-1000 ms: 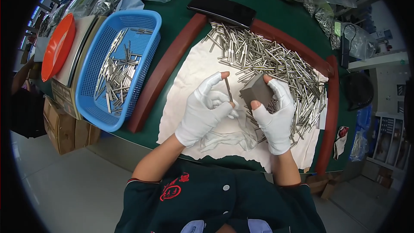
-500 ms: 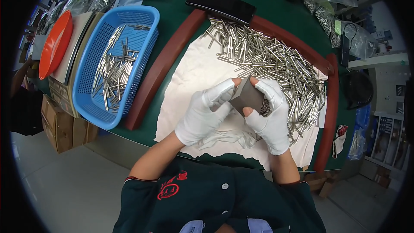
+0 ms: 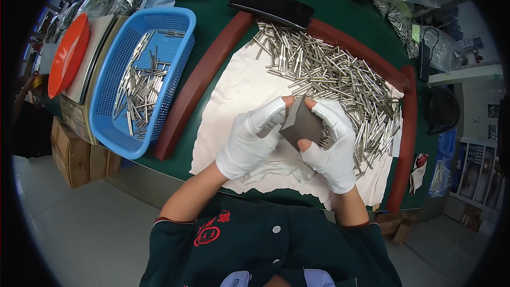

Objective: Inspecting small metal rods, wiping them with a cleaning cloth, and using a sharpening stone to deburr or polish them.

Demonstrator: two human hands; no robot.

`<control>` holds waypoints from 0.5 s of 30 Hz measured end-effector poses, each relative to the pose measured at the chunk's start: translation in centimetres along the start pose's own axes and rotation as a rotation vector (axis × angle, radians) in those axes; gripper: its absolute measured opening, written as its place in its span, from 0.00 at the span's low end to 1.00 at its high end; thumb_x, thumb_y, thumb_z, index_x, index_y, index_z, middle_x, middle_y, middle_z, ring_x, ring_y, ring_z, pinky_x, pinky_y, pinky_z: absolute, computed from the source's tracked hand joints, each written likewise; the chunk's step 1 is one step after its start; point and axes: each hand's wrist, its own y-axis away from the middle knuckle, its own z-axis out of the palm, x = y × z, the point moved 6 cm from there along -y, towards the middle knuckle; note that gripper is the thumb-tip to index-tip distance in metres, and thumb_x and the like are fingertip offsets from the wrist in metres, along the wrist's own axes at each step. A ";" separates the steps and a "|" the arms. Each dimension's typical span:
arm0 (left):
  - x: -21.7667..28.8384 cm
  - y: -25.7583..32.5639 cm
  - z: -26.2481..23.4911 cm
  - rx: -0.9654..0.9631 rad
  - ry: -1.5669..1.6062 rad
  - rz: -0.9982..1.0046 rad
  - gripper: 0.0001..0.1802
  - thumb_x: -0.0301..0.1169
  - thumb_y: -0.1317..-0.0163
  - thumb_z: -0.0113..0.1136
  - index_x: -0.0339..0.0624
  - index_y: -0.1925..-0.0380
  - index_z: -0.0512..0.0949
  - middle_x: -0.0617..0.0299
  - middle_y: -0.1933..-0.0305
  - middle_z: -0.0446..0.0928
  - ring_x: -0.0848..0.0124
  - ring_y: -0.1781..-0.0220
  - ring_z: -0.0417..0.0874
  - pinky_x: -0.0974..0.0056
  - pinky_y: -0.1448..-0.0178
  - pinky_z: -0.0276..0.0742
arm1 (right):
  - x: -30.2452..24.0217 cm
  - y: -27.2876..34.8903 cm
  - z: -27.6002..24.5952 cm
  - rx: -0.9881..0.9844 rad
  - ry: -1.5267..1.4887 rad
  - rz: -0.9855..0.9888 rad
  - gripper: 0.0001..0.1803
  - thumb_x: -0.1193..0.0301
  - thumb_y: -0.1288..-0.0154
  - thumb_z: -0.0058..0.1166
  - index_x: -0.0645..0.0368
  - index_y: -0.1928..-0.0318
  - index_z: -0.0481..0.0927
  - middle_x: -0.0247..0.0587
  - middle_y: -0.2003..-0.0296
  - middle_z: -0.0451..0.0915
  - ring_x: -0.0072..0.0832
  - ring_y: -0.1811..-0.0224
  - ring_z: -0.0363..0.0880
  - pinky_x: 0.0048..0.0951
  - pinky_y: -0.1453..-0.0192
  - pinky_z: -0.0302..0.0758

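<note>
the right hand (image 3: 336, 148) grasps a grey block (image 3: 305, 122) above the pale cloth (image 3: 226, 117), near heaped metal pins (image 3: 353, 85); the left hand (image 3: 248, 142) is curled beside the block, its grip i cannot tell

A green-topped table (image 3: 324, 0) fills the middle — pale grey floor (image 3: 90, 218) at near left, a light-framed rack (image 3: 474, 172) of compartments on the right.

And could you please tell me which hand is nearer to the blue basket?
Left: the left hand is to the right of the blue basket, beyond the reddish-brown bar; the right hand is farther right, holding the grey block.
</note>
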 end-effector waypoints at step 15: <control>0.2 0.3 0.4 -0.049 0.166 -0.094 0.30 0.13 0.44 0.55 0.43 0.39 0.69 0.61 0.65 0.80 0.77 0.64 0.82 0.73 0.57 0.77 | 0.6 0.0 -0.7 0.098 0.113 0.013 0.30 0.67 0.60 0.68 0.65 0.52 0.79 0.45 0.58 0.76 0.38 0.56 0.75 0.35 0.51 0.73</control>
